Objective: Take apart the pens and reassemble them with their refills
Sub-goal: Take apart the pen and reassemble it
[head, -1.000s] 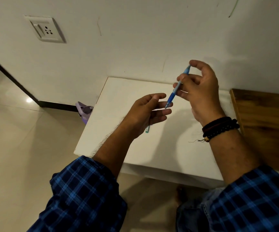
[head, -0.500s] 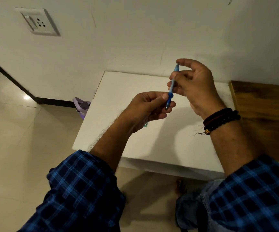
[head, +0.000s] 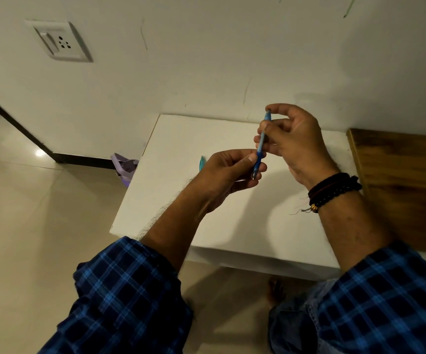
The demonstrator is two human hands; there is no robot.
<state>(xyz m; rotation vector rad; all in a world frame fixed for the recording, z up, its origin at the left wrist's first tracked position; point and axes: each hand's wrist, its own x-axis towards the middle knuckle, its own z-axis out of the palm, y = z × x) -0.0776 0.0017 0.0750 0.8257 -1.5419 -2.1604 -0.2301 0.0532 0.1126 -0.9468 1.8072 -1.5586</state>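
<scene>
A wall socket [head: 58,42] sits at ten o'clock, and a purple object [head: 124,167] lies on the floor beside the nine o'clock edge of the white table [head: 171,200]. Above the table the left hand [head: 228,175] pinches the lower tip of a near-upright blue pen [head: 261,146], a teal pen piece [head: 202,163] showing at that hand's ten o'clock. At one o'clock from it, the right hand [head: 293,141], bracelets [head: 334,190] on its wrist, curls its fingers round the pen's upper barrel; a wooden board [head: 398,187] lies at three o'clock.
</scene>
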